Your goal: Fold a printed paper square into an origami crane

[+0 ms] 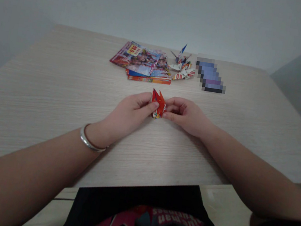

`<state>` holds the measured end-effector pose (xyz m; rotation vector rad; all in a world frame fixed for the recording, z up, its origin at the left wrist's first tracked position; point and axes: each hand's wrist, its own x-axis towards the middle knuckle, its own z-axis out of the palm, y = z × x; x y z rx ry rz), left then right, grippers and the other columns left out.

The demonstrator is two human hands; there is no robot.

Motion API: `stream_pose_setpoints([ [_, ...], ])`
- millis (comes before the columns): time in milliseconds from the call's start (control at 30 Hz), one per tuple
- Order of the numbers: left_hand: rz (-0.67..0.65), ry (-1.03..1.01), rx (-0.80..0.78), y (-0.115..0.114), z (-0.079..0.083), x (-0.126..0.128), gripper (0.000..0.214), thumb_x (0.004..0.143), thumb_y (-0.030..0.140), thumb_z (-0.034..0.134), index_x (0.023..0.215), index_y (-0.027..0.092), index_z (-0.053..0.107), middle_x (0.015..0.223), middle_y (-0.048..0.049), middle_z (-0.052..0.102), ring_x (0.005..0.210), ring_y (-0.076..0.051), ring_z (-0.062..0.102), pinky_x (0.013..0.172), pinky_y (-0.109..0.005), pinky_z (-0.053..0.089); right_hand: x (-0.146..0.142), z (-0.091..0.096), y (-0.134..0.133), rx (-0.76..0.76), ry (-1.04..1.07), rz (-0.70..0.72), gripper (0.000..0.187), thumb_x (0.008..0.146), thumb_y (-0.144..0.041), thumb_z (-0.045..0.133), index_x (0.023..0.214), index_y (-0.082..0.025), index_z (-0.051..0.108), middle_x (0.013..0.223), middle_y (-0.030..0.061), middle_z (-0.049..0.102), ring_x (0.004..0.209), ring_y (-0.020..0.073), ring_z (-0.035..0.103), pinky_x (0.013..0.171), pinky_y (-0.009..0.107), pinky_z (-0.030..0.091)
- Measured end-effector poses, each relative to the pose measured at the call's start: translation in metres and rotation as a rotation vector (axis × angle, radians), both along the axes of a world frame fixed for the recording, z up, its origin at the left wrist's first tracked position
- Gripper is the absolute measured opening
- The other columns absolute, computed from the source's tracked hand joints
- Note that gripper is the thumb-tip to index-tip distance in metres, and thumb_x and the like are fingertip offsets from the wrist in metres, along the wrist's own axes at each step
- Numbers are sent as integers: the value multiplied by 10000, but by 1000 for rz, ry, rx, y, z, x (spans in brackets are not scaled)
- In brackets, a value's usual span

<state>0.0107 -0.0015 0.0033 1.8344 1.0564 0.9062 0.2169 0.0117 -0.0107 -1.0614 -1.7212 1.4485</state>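
A small folded piece of red printed paper (161, 101) with pointed upper tips is held just above the table, between both hands. My left hand (134, 107) pinches it from the left, thumb across its front face; a silver bangle circles that wrist. From the right, my right hand (188, 115) has its thumb and fingertips closed on the paper's right edge. The fingers behind the paper are hidden.
On the pale wood-grain table (59, 76), a stack of colourful printed leaflets (146, 63) lies toward the back. Several folded paper figures (182, 67) sit beside it. A pixelated phone-like object (211, 76) lies farther right. A wall (166, 9) stands behind.
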Motion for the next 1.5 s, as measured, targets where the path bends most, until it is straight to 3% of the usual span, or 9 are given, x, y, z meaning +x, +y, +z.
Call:
stream_pose_setpoints([
  [200,52,144,101,-2,2,0,396,980,400,440,648,205,533,647,7,548,636,-156,488,620,-305,362,-1,6,-3,-17,-43,30,152,737,-234,806,771,-215,658,703,-38,689,658,118,616,676,285,494],
  [433,58,134,134,-3,6,0,392,987,378,462,635,209,499,640,10,536,635,-153,487,620,-306,371,0,0,0,-18,25,-46,310,723,-236,819,882,-240,553,736,-48,704,710,138,653,701,289,486],
  [500,40,38,94,-2,4,0,341,992,369,464,714,204,571,715,-2,598,699,-160,541,678,-302,423,1,-3,2,-2,61,-19,293,743,-224,797,864,-241,530,767,-45,701,733,138,651,717,289,484],
  [600,-24,-158,-20,0,-4,1,190,939,353,594,1050,209,645,817,0,639,789,-169,601,756,-303,480,2,-4,4,-6,101,36,238,770,-218,760,858,-238,540,775,-45,680,726,129,623,701,279,471],
  [667,-104,-225,-86,2,-10,1,400,882,355,703,1241,210,602,814,10,630,809,-174,614,757,-303,489,2,-4,4,-25,113,47,220,782,-226,746,859,-238,541,763,-46,663,712,127,605,688,275,462],
  [833,-134,-346,-150,8,-17,1,318,816,316,804,1043,206,610,847,5,647,770,-139,612,722,-277,492,3,0,2,-12,87,71,187,800,-266,727,872,-232,558,779,-37,638,720,133,570,696,281,445],
  [1100,-116,-404,-181,8,-15,3,385,744,285,871,904,215,529,810,30,646,737,-117,619,686,-253,502,6,1,0,193,9,53,240,885,-451,650,843,-217,618,784,-19,588,740,139,523,707,299,430],
  [1300,-113,-439,-183,7,-13,5,392,747,230,827,1015,219,542,805,42,659,707,-111,629,699,-257,522,4,-3,-2,283,-74,-13,191,868,-392,663,847,-202,647,763,-14,630,677,118,535,634,280,433],
  [1500,-92,-234,-168,5,-9,2,122,831,267,713,813,177,633,752,2,659,681,-127,595,650,-277,461,0,0,-11,527,-72,-163,205,806,-232,684,990,-232,595,871,-22,668,706,111,604,661,274,522],
])
